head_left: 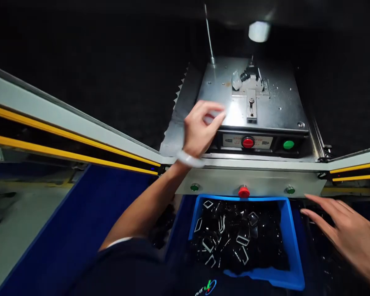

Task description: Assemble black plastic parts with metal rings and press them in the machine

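Note:
My left hand (200, 127) is raised over the front left of the metal plate (222, 82), thumb and fingertips brought together; what they hold, if anything, is too blurred to tell. A fixture (251, 84) with a black and a clear part is bolted on the plate, beyond this hand. At the lower right, my right hand (342, 226) hangs beside the blue bin (296, 255), its fingers stretched forward, thumb apart, nothing in it. The bin holds several dark, glossy pieces, some with pale rectangular rims.
Below the plate are a red button (248, 142) and a green one (288, 144). The front rail (265, 181) carries another red button (243, 191) between two green ones. Yellow-striped frame bars (70, 137) flank the machine. A thin rod (209, 37) stands at the plate's back left.

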Demonstrator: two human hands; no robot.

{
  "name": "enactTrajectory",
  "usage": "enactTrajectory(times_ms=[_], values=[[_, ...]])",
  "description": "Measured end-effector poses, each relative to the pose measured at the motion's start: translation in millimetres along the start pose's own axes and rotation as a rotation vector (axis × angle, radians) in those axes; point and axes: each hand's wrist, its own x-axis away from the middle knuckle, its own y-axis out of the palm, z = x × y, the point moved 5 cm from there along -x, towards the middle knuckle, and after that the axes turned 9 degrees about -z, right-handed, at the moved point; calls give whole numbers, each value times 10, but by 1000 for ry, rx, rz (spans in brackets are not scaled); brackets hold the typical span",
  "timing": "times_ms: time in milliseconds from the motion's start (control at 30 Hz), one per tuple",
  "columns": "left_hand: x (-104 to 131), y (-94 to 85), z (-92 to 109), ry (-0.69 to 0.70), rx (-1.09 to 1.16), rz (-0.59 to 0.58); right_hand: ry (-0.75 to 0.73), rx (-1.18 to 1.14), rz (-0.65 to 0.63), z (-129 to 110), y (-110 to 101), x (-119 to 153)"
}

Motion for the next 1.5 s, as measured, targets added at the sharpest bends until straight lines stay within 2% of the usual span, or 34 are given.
enactTrajectory(times_ms=[67, 133, 167, 233, 333, 433, 533, 633, 700, 733, 833, 900, 967, 1033, 1133, 1233, 1300, 1367, 1500], values=[[778, -240, -61, -40, -141, 2, 9, 39, -85, -24, 197, -172], [1362, -417, -223, -108, -240, -61, 32, 26, -146, 24, 393, -331], [1561, -471, -338, -145, -285, -122, 56, -2, -171, 70, 485, -385], [1791, -522, -589, -200, -360, -267, 105, -65, -200, 170, 629, -441], [1855, -541, -871, -231, -448, -420, 147, -130, -185, 257, 736, -464], [1813, -561, -946, -242, -558, -435, 149, -139, -123, 271, 766, -497], [1809, -544, -855, -233, -640, -418, 137, -129, -74, 235, 771, -508], [1856, -431, -621, -240, -641, -362, 114, -67, -28, 91, 762, -403], [1930, -220, -380, -197, -574, -345, 89, -43, -44, -77, 817, -265], [1986, -56, -250, -153, -527, -377, 74, -40, -88, -174, 887, -186], [2226, 545, 44, -46, -412, -587, 33, -14, -315, -431, 1223, 41], [2377, 847, 90, -86, -372, -689, 19, 24, -425, -523, 1438, 147], [2460, 960, 56, -183, -322, -714, 11, 32, -457, -546, 1561, 195], [2461, 889, 26, -258, -208, -682, 23, 2, -448, -521, 1587, 198], [2368, 613, 26, -353, 125, -607, 79, -121, -459, -464, 1537, 167], [2320, 423, -20, -592, 570, -541, 135, -266, -499, -458, 1489, 132], [2339, 396, -74, -773, 826, -457, 136, -359, -511, -488, 1469, 112], [2369, 422, -123, -898, 985, -368, 124, -452, -516, -518, 1456, 102], [2386, 527, -161, -989, 1125, -326, 124, -623, -538, -514, 1433, 122]])
